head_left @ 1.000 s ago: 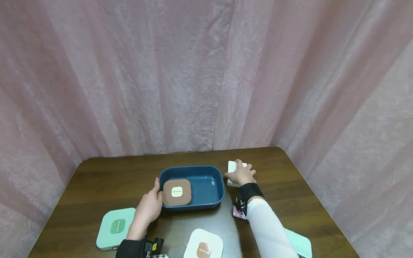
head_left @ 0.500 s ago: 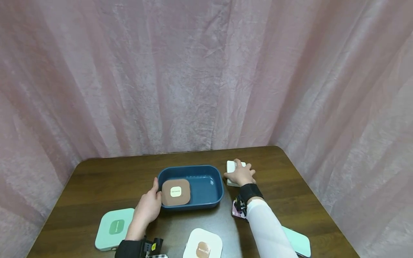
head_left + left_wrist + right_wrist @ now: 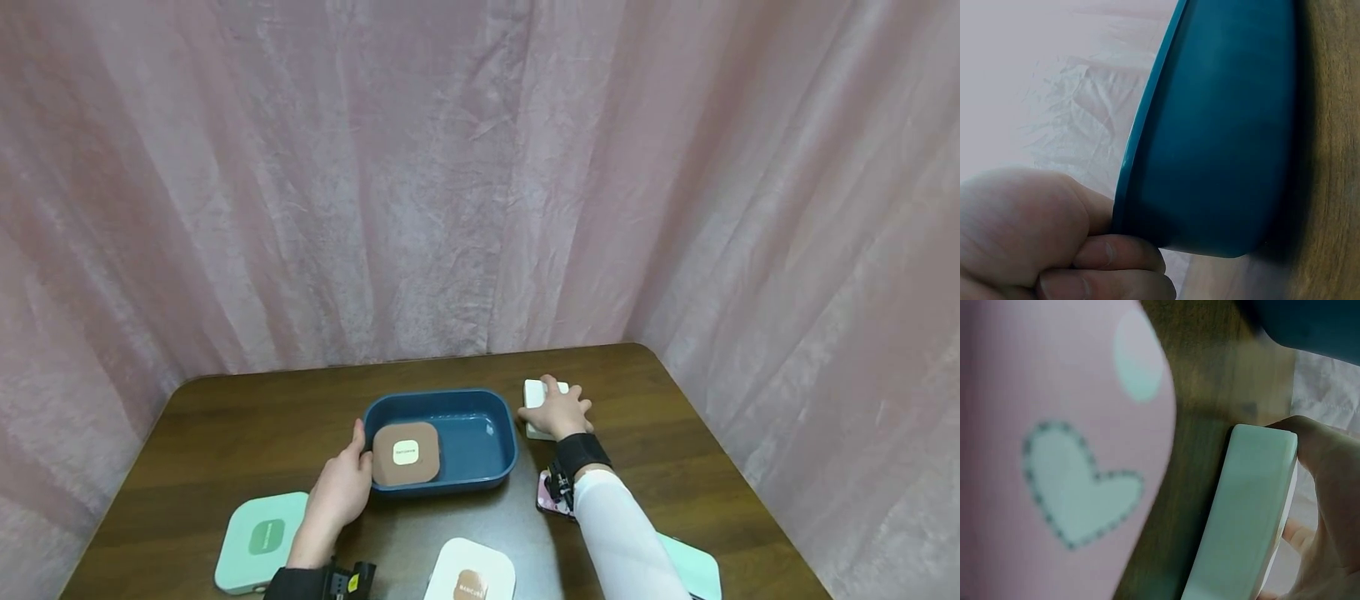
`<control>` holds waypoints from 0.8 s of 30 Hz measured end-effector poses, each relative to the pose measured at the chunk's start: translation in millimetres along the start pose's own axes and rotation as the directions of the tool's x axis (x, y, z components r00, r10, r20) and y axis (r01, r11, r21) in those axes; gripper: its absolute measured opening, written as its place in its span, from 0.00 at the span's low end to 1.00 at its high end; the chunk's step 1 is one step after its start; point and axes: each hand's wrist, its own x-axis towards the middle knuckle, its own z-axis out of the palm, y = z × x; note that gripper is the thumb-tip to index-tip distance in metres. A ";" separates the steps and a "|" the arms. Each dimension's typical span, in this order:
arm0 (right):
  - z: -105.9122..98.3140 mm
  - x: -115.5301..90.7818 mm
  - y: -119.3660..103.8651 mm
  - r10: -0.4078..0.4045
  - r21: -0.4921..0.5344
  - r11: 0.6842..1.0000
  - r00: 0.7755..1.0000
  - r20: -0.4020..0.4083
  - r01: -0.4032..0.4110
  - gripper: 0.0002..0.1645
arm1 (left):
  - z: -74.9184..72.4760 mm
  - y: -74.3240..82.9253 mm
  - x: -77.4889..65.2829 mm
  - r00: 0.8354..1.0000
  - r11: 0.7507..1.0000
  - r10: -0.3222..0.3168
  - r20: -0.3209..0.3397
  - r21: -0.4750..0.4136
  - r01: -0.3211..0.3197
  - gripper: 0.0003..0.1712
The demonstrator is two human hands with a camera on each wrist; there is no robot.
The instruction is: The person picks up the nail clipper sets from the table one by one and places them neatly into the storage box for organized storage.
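In the head view my left hand (image 3: 339, 492) grips the left end of a dark blue rectangular tray (image 3: 480, 446), thumb at the rim. The left wrist view has curled fingers (image 3: 1119, 253) against the tray's outer wall (image 3: 1210, 125). A brown flat square case (image 3: 416, 475) with a pale label lies in the tray's left half. To the tray's right, my right hand (image 3: 558, 412) holds a white flat box (image 3: 534, 393), thumb on its left side and fingers spread across to the right. That box's side (image 3: 1241, 506) looks pale green in the right wrist view.
Below my right wrist lies a pink patterned object (image 3: 547, 498), with a heart (image 3: 1079, 487) on it. A mint case (image 3: 243, 546) sits front left, a white case (image 3: 480, 562) front centre, and another mint item (image 3: 693, 571) beside the right sleeve. A pink curtain (image 3: 450, 167) hangs behind the table.
The whole scene drifts slightly left and a little down in the head view. Both hands stay in place at the tray and the white box.
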 end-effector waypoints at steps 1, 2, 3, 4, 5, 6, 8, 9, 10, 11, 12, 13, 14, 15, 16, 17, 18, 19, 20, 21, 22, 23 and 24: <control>0.9 -0.7 -0.2 0.000 -0.001 1.000 1.000 -0.001 0.000 0.53 | 0.0 -0.7 -0.3 1.000 1.000 -0.003 -0.001 0.001 0.003 0.39; 1.6 -1.3 -0.4 0.000 -0.001 1.000 1.000 -0.001 0.000 0.53 | 0.1 -1.5 -0.5 1.000 1.000 -0.003 -0.001 0.001 0.003 0.39; 2.2 -1.8 -0.3 0.000 -0.001 1.000 1.000 -0.001 0.000 0.53 | 0.1 -1.9 -0.9 1.000 1.000 -0.003 -0.002 0.000 0.003 0.39; 2.6 -2.3 -0.3 0.000 -0.001 1.000 1.000 -0.002 0.000 0.53 | 0.2 -2.2 -1.1 1.000 1.000 -0.002 -0.003 0.000 0.002 0.39; 3.0 -2.5 -0.1 0.000 -0.002 1.000 1.000 -0.002 0.000 0.53 | 0.3 -2.5 -1.3 1.000 1.000 0.000 -0.006 0.000 0.000 0.39; 3.0 -2.6 0.3 -0.002 -0.003 1.000 1.000 -0.002 0.002 0.53 | 0.4 -2.8 -1.3 1.000 1.000 0.001 -0.007 0.000 -0.001 0.39; 2.7 -2.8 1.2 -0.011 -0.014 1.000 1.000 0.001 0.011 0.53 | 0.7 -3.1 -1.4 1.000 1.000 0.005 -0.007 -0.003 -0.005 0.38; 2.3 -2.9 1.8 -0.019 -0.021 1.000 1.000 0.001 0.019 0.53 | 0.7 -2.7 -1.5 1.000 1.000 0.007 -0.007 -0.004 -0.007 0.38; 2.0 -2.9 2.5 -0.030 -0.028 0.999 1.000 0.001 0.030 0.53 | 0.8 -2.8 -1.6 1.000 1.000 0.010 -0.008 -0.005 -0.010 0.38; 1.6 -2.8 3.3 -0.041 -0.036 0.999 0.999 0.001 0.041 0.53 | 0.8 -2.5 -1.6 1.000 1.000 0.011 -0.009 -0.004 -0.011 0.38; 0.9 -2.9 3.9 -0.054 -0.042 0.998 0.999 0.000 0.054 0.53 | 0.8 -2.1 -1.5 1.000 1.000 0.010 -0.008 -0.006 -0.010 0.39; 0.3 -3.1 4.5 -0.065 -0.047 0.997 0.998 -0.004 0.065 0.53 | 0.9 -2.1 -1.3 1.000 1.000 0.010 -0.008 -0.006 -0.011 0.39; 0.1 -2.2 5.7 -0.075 -0.051 0.996 0.997 -0.006 0.075 0.54 | 1.1 -2.0 -1.1 1.000 1.000 0.012 -0.008 -0.007 -0.012 0.39; 0.0 -1.1 7.0 -0.083 -0.051 0.995 0.997 -0.009 0.082 0.54 | 1.3 -1.7 -0.9 1.000 1.000 0.011 -0.007 -0.007 -0.011 0.39; -1.1 -1.6 7.6 -0.089 -0.045 0.995 0.996 -0.010 0.088 0.54 | 1.7 -1.6 -0.7 1.000 1.000 0.010 -0.009 -0.007 -0.011 0.39; -2.4 -2.0 8.0 -0.091 -0.031 0.995 0.996 -0.011 0.091 0.54 | 1.9 -1.3 -0.5 1.000 1.000 0.009 -0.008 -0.006 -0.009 0.39; -4.0 -2.5 8.1 -0.095 -0.010 0.995 0.995 -0.010 0.095 0.54 | 2.1 -1.4 -0.4 1.000 1.000 0.011 -0.009 -0.009 -0.011 0.39; -5.6 -2.8 8.2 -0.100 0.014 0.995 0.995 -0.011 0.100 0.53 | 2.1 -1.2 -0.5 1.000 1.000 0.014 -0.011 -0.009 -0.014 0.39; -7.0 -2.8 8.1 -0.106 0.041 0.993 0.994 -0.010 0.106 0.53 | 1.9 -0.9 -0.7 1.000 1.000 0.018 -0.013 -0.011 -0.019 0.39; -9.4 -4.5 7.2 -0.111 0.073 0.991 0.994 -0.009 0.112 0.53 | 1.6 -0.5 -0.9 1.000 1.000 0.022 -0.015 -0.012 -0.022 0.39; -11.7 -6.2 5.7 -0.117 0.105 0.988 0.993 -0.008 0.117 0.53 | 1.3 -0.3 -1.1 1.000 1.000 0.025 -0.016 -0.013 -0.025 0.39; -13.1 -6.7 4.7 -0.121 0.132 0.984 0.993 -0.006 0.121 0.53 | 0.8 -0.1 -1.5 1.000 1.000 0.027 -0.016 -0.015 -0.027 0.39; -14.4 -7.5 3.2 -0.128 0.153 0.980 0.992 -0.007 0.127 0.53 | 0.5 -0.2 -1.7 1.000 1.000 0.026 -0.017 -0.017 -0.027 0.39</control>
